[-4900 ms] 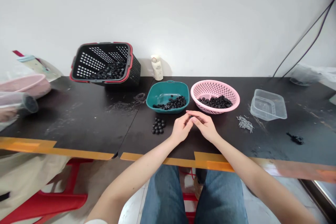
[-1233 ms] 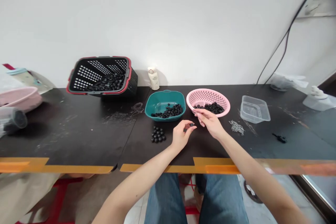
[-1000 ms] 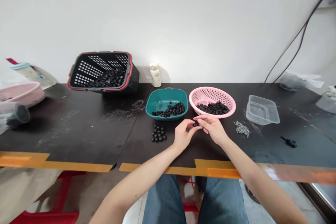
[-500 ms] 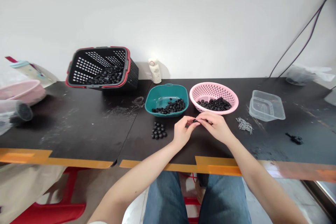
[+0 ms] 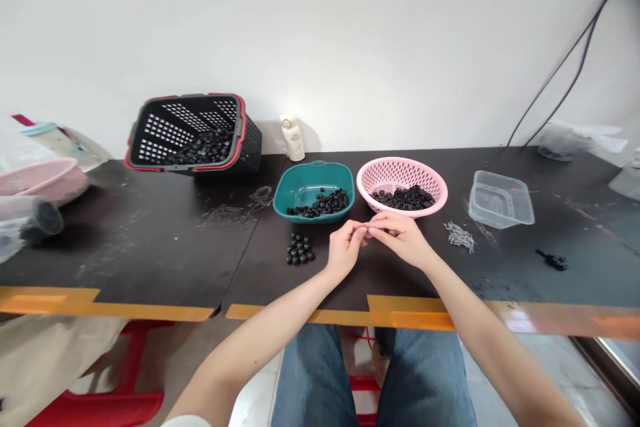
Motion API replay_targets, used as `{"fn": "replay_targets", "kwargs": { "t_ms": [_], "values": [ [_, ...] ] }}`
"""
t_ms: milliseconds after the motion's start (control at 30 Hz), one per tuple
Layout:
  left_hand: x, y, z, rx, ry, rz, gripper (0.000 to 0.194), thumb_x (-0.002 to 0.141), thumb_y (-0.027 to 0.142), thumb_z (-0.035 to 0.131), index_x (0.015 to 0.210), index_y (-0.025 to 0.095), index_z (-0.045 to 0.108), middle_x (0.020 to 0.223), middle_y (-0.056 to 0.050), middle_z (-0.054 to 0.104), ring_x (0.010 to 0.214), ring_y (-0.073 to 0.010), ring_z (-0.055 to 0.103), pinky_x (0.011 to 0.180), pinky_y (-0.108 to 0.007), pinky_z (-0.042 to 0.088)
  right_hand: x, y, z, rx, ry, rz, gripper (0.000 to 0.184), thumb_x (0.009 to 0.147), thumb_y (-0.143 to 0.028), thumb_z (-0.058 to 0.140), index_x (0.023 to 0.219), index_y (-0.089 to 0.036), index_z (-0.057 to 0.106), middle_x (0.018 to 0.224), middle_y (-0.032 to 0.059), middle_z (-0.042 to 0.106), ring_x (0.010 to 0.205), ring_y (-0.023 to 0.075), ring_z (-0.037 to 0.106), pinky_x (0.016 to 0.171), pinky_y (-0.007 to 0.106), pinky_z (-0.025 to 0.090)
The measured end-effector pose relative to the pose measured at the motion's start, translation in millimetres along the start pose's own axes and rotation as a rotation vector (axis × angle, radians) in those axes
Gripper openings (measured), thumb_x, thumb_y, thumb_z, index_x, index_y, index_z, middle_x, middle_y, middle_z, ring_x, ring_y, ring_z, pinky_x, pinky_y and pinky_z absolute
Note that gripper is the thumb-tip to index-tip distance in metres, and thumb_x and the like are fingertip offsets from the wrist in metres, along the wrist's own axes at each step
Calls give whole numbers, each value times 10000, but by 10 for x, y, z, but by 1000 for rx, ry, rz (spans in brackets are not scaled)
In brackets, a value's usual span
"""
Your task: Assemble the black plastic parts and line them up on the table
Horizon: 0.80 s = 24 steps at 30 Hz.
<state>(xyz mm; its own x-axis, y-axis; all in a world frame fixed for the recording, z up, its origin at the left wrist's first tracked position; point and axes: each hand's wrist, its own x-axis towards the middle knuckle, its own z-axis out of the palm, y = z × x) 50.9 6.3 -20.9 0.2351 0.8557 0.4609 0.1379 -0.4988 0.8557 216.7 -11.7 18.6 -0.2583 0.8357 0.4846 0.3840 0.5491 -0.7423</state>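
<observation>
My left hand (image 5: 345, 247) and my right hand (image 5: 403, 237) meet above the black tabletop, just in front of the baskets. Their fingertips pinch together around a small black piece (image 5: 369, 229), which is mostly hidden by my fingers. Behind them, a teal tub (image 5: 303, 197) holds a heap of similar black pieces. A pink perforated basket (image 5: 400, 173) holds more. Left of my left hand, a small group of black pieces (image 5: 300, 248) stands on the table in a tight cluster. Loose grey screws (image 5: 459, 237) lie to the right of my right hand.
A black and red perforated basket (image 5: 190, 107) tilts at the back left, holding black pieces. A clear plastic tray (image 5: 500, 200) and a black clump (image 5: 553, 260) lie on the right. A white bottle (image 5: 293, 139) stands by the wall. The table's front edge carries orange tape (image 5: 415, 320).
My hands have come together from slightly apart, and the black piece seen earlier between my fingers is now mostly covered. The view has shifted a little.
</observation>
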Motion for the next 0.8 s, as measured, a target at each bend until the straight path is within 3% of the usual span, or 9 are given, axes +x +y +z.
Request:
{"fn": "replay_targets", "kwargs": {
  "t_ms": [200,267,367,433,500,633,800],
  "values": [
    [-5,-30,28,-61,40,-12,200,881,351,535,963,176,587,783,-8,646,622,-97,604,615,-216,508,6,-20,-119,15,78,19,274,811,-329,639,1070,-255,689,925,50,679,663,140,570,509,256,430],
    [-5,-49,26,-67,94,-29,209,867,351,558,985,180,580,827,-15,633,645,-98,607,628,-221,512,23,3,-270,-39,220,67,289,804,-341,642,1075,-248,680,935,50,686,689,153,586,558,277,464],
    [9,-58,12,-59,169,-14,240,836,348,604,1009,184,572,867,-24,621,715,-114,614,681,-237,516,61,102,-539,-240,457,120,273,822,-355,604,1059,-243,683,1008,64,690,848,208,619,760,370,502],
    [15,-46,1,-48,187,6,237,819,349,626,979,180,580,858,-25,623,745,-124,614,703,-243,511,85,198,-679,-391,388,126,277,815,-350,601,1057,-244,685,1059,70,684,981,251,603,882,436,466],
    [10,-27,-12,-32,172,23,211,822,354,620,932,176,591,826,-21,627,738,-126,609,697,-240,501,105,293,-756,-467,208,106,276,827,-330,574,1065,-243,682,1091,67,677,1070,268,575,959,465,422],
    [-27,-5,-42,14,110,63,210,883,371,525,881,172,589,756,-11,617,678,-121,585,655,-231,467,149,416,-786,-497,-74,132,312,859,-315,506,1107,-219,668,1135,78,666,1088,274,575,983,471,407],
    [-53,-13,-69,62,166,107,336,960,398,324,789,177,510,646,8,513,623,-122,512,639,-242,408,203,439,-822,-470,-113,204,263,822,-327,551,1014,-228,702,1066,76,692,1029,285,606,943,478,432]
  ]
}}
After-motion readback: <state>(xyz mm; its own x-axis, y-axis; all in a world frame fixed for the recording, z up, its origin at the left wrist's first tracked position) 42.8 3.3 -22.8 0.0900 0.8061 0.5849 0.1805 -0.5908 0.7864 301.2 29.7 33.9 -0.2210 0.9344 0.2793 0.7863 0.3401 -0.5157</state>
